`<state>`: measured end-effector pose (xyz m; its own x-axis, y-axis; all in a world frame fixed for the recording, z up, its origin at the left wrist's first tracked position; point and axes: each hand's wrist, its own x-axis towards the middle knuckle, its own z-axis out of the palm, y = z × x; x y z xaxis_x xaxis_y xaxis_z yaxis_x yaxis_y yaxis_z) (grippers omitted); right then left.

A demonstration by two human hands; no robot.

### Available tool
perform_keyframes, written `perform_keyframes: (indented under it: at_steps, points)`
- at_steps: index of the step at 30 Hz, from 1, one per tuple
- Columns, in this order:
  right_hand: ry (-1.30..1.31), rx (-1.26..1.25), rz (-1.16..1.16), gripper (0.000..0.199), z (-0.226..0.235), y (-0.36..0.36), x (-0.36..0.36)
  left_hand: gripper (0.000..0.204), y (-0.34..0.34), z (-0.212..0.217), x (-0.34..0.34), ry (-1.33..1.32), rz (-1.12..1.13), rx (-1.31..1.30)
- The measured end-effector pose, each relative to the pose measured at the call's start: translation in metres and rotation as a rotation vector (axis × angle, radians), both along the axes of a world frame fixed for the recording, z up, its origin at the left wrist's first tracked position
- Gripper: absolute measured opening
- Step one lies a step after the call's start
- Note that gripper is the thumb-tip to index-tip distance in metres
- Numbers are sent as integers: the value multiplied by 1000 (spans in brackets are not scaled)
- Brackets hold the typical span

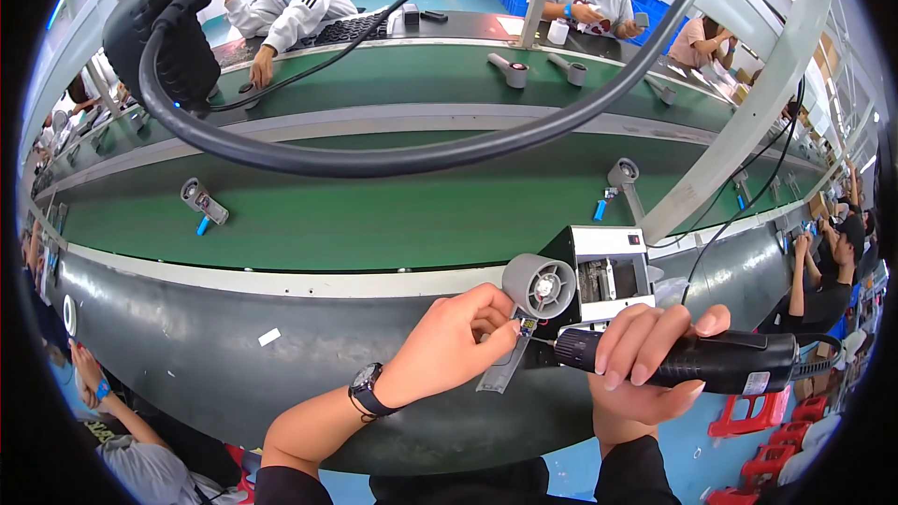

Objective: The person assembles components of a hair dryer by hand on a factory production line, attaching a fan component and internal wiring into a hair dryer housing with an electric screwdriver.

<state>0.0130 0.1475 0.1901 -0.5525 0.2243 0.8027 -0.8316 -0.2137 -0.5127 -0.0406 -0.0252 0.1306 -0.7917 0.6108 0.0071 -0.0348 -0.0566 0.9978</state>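
My left hand (456, 339), a black watch on its wrist, is closed on a grey handheld fan (540, 286). The fan's round head points away from me, and its opened handle (502, 371) shows a small circuit board (527, 324). My thumb and fingertips are right at that board. In my right hand (647, 365) lies a black electric screwdriver (692, 358), fingers wrapped round its body. Its thin bit points left, with the tip at the board; whether it touches a screw is too small to tell.
A black-and-white screw feeder box (608, 271) stands just behind the fan. Beyond the dark workbench (327, 318) runs a green conveyor (402, 215) carrying fan parts with blue batteries (600, 209). A thick black cable (393, 159) arcs overhead. Other people work across the line and at both sides.
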Motion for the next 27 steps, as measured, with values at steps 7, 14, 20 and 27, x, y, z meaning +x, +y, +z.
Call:
perform_keyframes:
  at_steps: [7, 14, 20, 27]
  points:
    - [-26, 35, 5, 47, 0, -7, 1, 14, -6, 0, 1, 16, -19, 22]
    - [-17, 49, 17, 48, 0, -13, 1, 14, -11, 1, 1, 6, -21, 22]
    - [-33, 43, 33, 49, 1, -17, 1, 13, -16, 3, 1, 12, -29, 25]
    - [-36, 49, 3, 48, 3, -20, 0, 14, -19, 3, 1, 29, -22, 30]
